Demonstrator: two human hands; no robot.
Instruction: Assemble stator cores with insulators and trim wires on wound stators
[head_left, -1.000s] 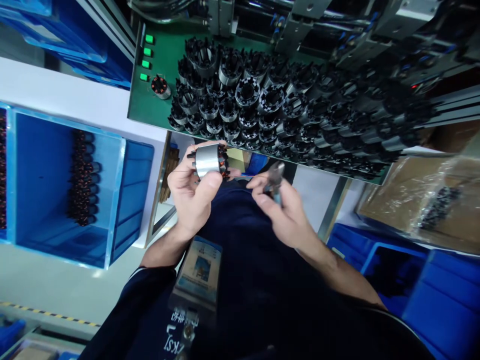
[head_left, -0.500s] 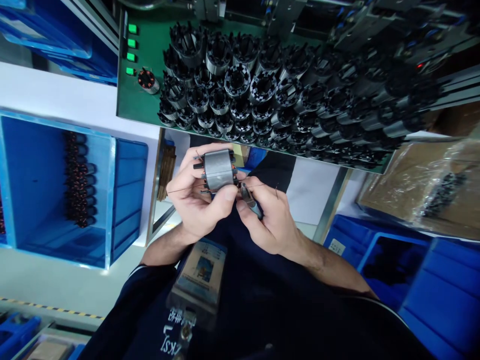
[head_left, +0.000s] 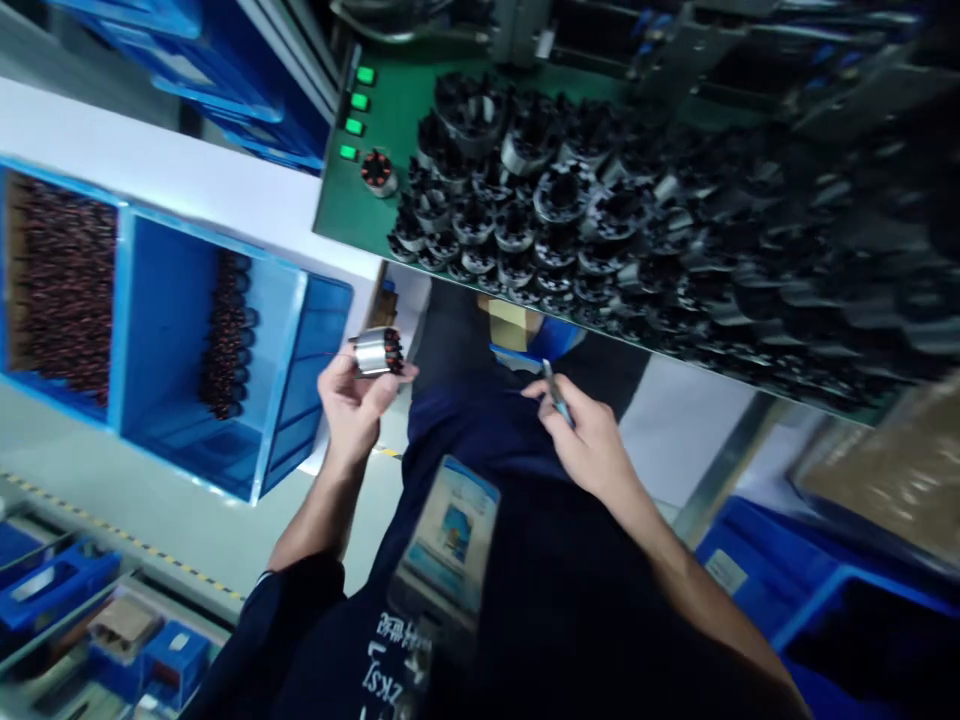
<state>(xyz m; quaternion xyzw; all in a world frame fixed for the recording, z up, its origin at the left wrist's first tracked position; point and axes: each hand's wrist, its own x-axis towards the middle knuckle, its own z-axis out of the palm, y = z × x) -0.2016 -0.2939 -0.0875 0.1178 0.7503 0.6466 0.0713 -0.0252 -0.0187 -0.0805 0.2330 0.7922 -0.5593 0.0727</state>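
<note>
My left hand (head_left: 352, 408) is closed around a wound motor stator (head_left: 373, 353), a silvery cylinder with black slotted ends and copper windings. A thin wire pokes out from its left end. The stator is held in the air close to the right wall of the blue bin (head_left: 304, 350). In my right hand (head_left: 589, 430) is a small pair of cutting pliers (head_left: 556, 393), jaws pointing up; its handles are mostly hidden by the fingers. The two hands are well apart, in front of my body.
Many bare stator cores (head_left: 562, 195) crowd the green bench top (head_left: 337, 205), beside a single wound stator (head_left: 378, 173) and green buttons (head_left: 355, 127). Wound stators (head_left: 229, 335) line one side of the bin; another bin on the left holds more. Blue crates (head_left: 757, 560) stand at right.
My left hand has carried the stator away from the pliers, leftward towards the blue bin. My right hand still grips the pliers. The view has swung left, bringing the second bin into sight.
</note>
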